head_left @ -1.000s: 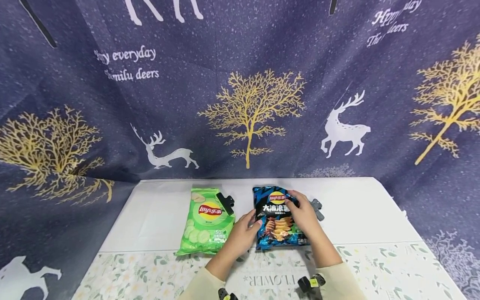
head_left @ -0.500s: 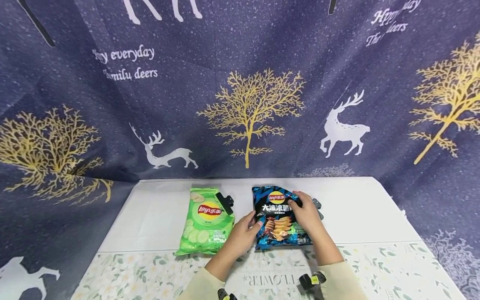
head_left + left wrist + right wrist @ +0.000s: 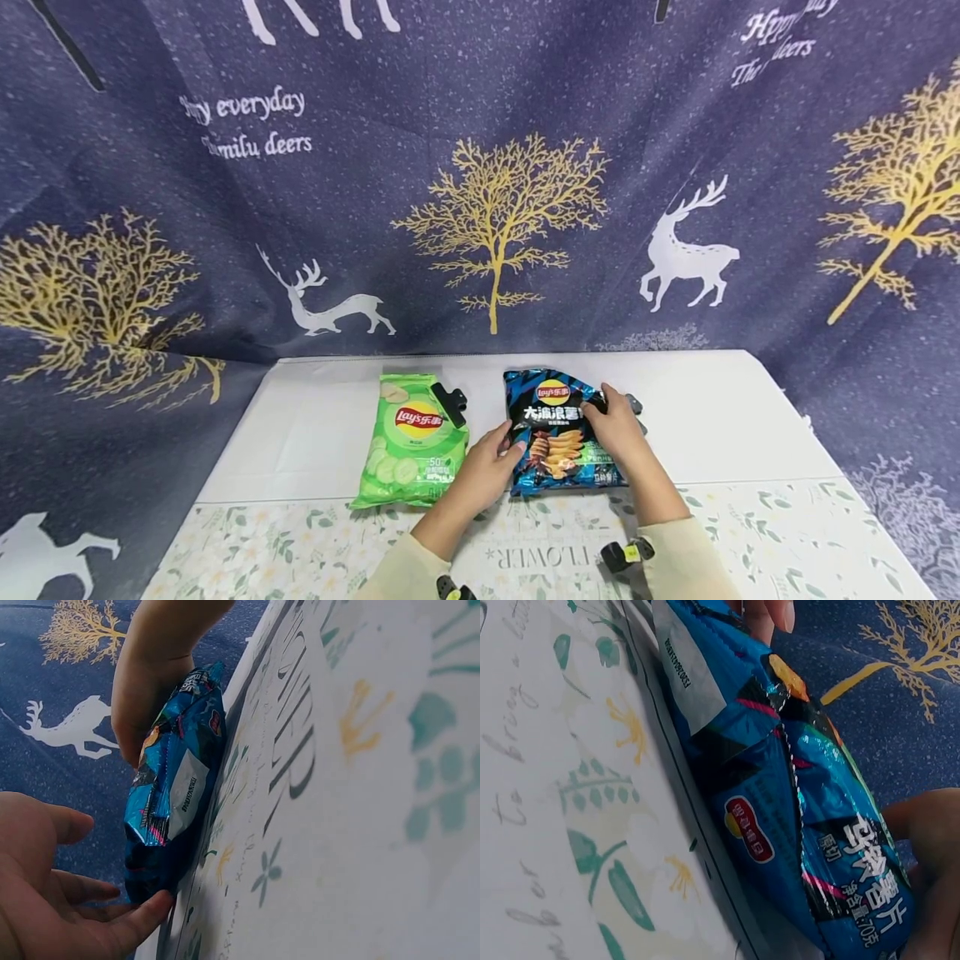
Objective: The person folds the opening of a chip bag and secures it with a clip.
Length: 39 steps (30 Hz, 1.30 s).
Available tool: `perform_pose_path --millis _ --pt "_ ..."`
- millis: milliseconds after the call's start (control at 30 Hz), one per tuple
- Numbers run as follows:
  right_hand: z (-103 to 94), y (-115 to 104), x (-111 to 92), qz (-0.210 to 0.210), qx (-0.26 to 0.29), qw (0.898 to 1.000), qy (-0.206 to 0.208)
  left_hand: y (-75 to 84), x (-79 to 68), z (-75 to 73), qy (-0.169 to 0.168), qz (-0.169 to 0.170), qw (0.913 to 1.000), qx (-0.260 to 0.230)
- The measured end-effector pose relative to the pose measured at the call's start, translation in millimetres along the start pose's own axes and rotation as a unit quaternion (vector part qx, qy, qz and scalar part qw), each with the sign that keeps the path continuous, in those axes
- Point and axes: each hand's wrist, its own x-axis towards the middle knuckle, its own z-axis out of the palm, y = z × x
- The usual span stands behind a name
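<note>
A blue and black bag of chips point(image 3: 555, 433) lies on the table in the head view, its upper right edge slanting down. My right hand point(image 3: 621, 429) grips that edge, thumb on the front and fingers over the far side. At the bag's left edge is my left hand point(image 3: 491, 467); the left wrist view shows its fingers point(image 3: 142, 919) loosely extended, fingertips at the bag's lower side, with the thumb apart. A dark grey clip point(image 3: 636, 408) lies behind my right hand, partly hidden by it.
A green bag of chips point(image 3: 412, 446) lies to the left, with a black clip point(image 3: 450, 406) on its upper right corner. The white table point(image 3: 712, 417) has a floral cloth point(image 3: 765, 533) along its near part. A dark blue printed curtain point(image 3: 480, 208) hangs behind.
My right hand has shifted a little to the right along the blue bag's upper right edge, covering more of the grey clip. The left hand and green bag have stayed in place.
</note>
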Motion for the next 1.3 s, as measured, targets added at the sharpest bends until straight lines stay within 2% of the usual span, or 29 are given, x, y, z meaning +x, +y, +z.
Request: perform_pose_path --millis 267,367,667,967,1300 --pt "0.2 5.5 1.8 0.019 -0.008 1.0 -0.021 0.3 -0.7 0.2 0.006 0.0 1.0 0.006" --pt "-0.4 5.8 2.1 0.021 -0.02 0.999 -0.019 -0.2 -0.3 0.5 0.007 0.003 0.9999 0.007" --pt "-0.5 4.3 2.2 0.024 -0.008 0.999 -0.021 2.6 -1.7 0.8 0.007 0.005 1.0 0.001" --pt "-4.6 1.2 2.1 0.021 0.0 1.0 -0.003 5.9 -2.9 -0.5 0.008 0.0 0.9999 -0.012" --pt "-5.2 0.9 1.1 -0.002 0.02 1.0 0.024 7.0 -2.2 -2.3 0.004 0.012 0.9997 -0.019"
